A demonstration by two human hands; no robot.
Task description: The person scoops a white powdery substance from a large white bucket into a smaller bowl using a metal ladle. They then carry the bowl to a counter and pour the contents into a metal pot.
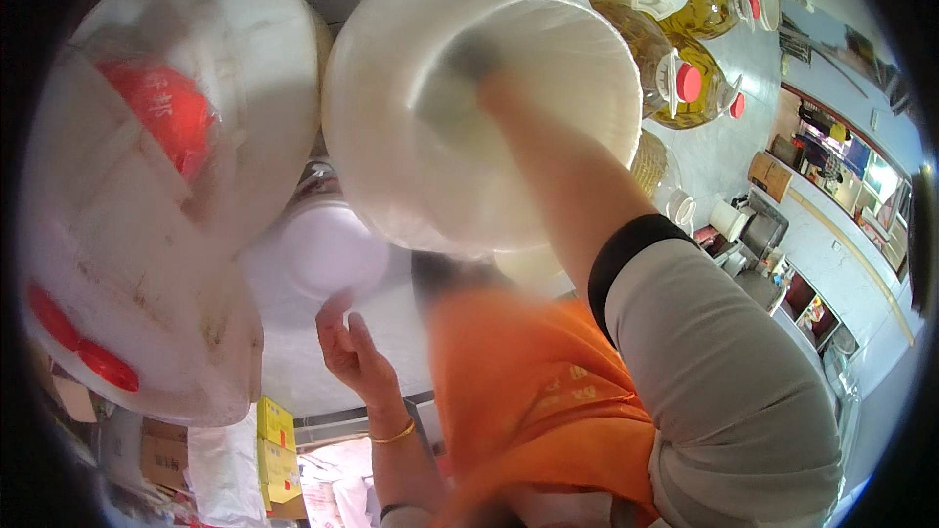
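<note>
A large translucent white plastic tub (381, 132) stands before me with its mouth turned towards me. My right hand (500, 92) reaches deep inside it, blurred. Around the fingers is a dark, hazy patch; whether they hold anything is not visible. Lower down, my left hand (359, 359) is raised with its fingers apart and nothing in it. Its fingertips are close to a pale round lid or container (331, 249); whether they touch it is unclear. An orange apron (521, 367) covers my front.
On the left are big white plastic containers (257, 88), with a red bag (165, 114) showing there. Several oil bottles with red caps (688, 82) stand to the right. Yellow boxes (279, 458) and a cardboard box (163, 455) are at lower left. A cluttered counter lines the far right wall.
</note>
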